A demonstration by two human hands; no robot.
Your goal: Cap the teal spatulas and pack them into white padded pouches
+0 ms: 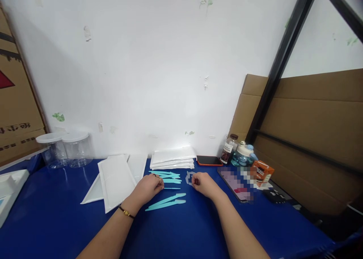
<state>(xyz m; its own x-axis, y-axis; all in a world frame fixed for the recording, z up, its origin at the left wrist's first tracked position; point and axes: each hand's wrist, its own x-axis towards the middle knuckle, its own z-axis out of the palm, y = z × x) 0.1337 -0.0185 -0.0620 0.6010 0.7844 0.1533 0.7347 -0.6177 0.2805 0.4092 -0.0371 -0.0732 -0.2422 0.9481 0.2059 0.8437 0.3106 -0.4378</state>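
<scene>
My left hand (pixel 151 187) is closed in a pinch on the handle of a light-blue eyebrow razor (pixel 172 188), its thin edge turned up to me. Behind it lie several more light-blue eyebrow razors (pixel 170 174), partly covered by my fingers. Two others, the capped-looking eyebrow razors (pixel 167 203), rest side by side nearer to me. To the right, my right hand (pixel 202 183) has its fingers curled together at a small group of clear plastic caps (pixel 188 177). Whether a cap is between those fingertips is hidden.
White padded envelopes (pixel 117 181) lie at left, and a white stack (pixel 172 157) stands by the wall. Clear jars (pixel 78 151) are back left. A black-screened phone (pixel 210 160), a brown-capped bottle (pixel 227 149), a blue water bottle (pixel 243 155) and an orange box (pixel 263 172) stand right.
</scene>
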